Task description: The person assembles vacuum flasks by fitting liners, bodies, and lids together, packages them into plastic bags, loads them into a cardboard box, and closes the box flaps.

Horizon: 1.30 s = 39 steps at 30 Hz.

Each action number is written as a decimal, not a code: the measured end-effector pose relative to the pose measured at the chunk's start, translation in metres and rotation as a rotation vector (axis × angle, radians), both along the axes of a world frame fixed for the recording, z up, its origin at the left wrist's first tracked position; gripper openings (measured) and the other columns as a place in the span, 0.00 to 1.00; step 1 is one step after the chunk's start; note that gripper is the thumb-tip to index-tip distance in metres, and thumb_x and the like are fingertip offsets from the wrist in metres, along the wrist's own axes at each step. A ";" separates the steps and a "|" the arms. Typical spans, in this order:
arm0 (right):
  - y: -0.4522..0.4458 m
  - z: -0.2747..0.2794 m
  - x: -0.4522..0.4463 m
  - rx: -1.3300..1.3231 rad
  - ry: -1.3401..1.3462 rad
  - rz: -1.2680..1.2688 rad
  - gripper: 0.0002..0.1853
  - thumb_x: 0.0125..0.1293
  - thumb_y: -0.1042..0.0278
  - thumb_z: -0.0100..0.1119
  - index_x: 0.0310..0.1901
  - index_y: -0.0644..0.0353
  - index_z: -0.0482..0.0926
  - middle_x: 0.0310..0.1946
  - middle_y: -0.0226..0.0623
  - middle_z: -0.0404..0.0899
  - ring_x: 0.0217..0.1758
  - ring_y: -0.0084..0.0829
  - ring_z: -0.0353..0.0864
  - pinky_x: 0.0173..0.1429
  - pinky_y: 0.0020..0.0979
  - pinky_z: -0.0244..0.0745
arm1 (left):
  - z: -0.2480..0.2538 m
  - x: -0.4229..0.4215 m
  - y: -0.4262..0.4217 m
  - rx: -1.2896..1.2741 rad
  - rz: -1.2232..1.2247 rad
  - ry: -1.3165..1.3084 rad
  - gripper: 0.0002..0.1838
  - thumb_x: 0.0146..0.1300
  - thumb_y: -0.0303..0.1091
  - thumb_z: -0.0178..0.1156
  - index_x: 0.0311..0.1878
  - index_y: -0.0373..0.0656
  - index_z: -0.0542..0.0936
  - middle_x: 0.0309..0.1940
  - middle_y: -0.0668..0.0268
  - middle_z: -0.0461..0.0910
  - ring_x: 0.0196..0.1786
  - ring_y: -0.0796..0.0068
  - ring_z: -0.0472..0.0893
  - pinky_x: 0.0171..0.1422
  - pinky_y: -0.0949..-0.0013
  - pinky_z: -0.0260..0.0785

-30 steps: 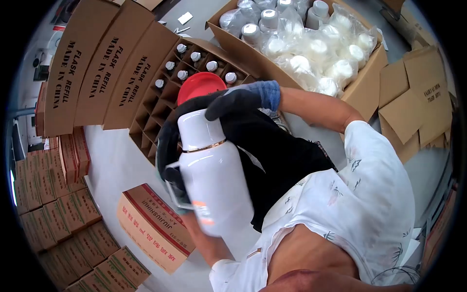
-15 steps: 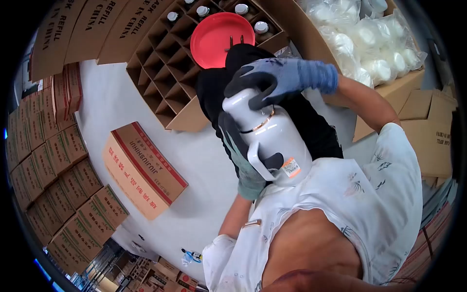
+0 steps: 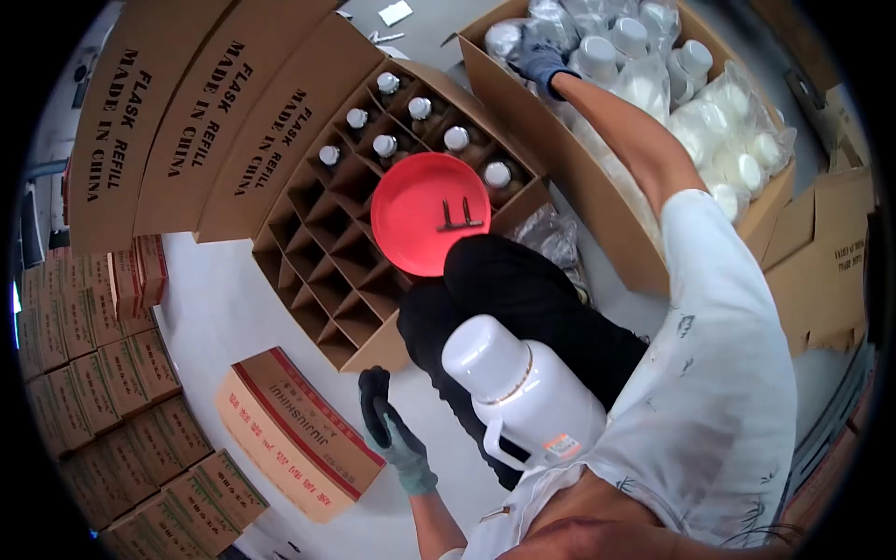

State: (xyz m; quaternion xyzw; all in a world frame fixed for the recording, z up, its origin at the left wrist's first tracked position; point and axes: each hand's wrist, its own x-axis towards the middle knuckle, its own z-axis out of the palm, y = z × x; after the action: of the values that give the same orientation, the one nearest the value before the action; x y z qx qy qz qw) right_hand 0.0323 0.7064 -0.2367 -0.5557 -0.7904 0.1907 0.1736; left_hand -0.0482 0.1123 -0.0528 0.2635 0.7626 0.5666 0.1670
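Observation:
My left hand (image 3: 397,434), in a green and black glove, is raised empty beside the small carton, its fingers extended close together. Over at the large open box (image 3: 653,271), my right hand (image 3: 541,58) in a blue and black glove touches plastic-wrapped items at the near left corner; its fingertips are hidden among the bags. A white flask (image 3: 546,401) with a handle, a gold ring and an orange label leans on my lap against the shirt. A red dish (image 3: 420,210) holding small metal pieces (image 3: 459,224) rests on the divided carton (image 3: 373,345).
Several white-capped bottles (image 3: 456,139) stand in the divided carton's cells. A printed carton (image 3: 294,434) lies on the floor at left, with stacked cartons (image 3: 121,401) beyond. Bagged white cups (image 3: 644,89) fill the large box. Flattened cardboard (image 3: 821,271) is at right.
Both hands have let go of the flask, which now lies on the lap. My right hand has moved up to the large box; my left has moved left. The camera view has shifted.

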 end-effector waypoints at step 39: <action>-0.212 0.195 -0.093 -0.018 0.657 1.162 0.36 0.64 0.58 0.59 0.71 0.53 0.56 0.66 0.44 0.64 0.66 0.42 0.67 0.69 0.40 0.62 | -0.013 -0.137 0.248 0.745 -0.417 -0.926 0.16 0.67 0.39 0.57 0.52 0.40 0.76 0.44 0.63 0.80 0.46 0.70 0.80 0.51 0.66 0.74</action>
State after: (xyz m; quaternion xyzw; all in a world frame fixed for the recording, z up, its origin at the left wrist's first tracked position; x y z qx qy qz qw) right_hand -0.0603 0.4940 -0.0414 0.0459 -0.8655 0.4194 0.2698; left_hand -0.1852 0.3607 -0.0663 0.1747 0.2953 0.8051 0.4838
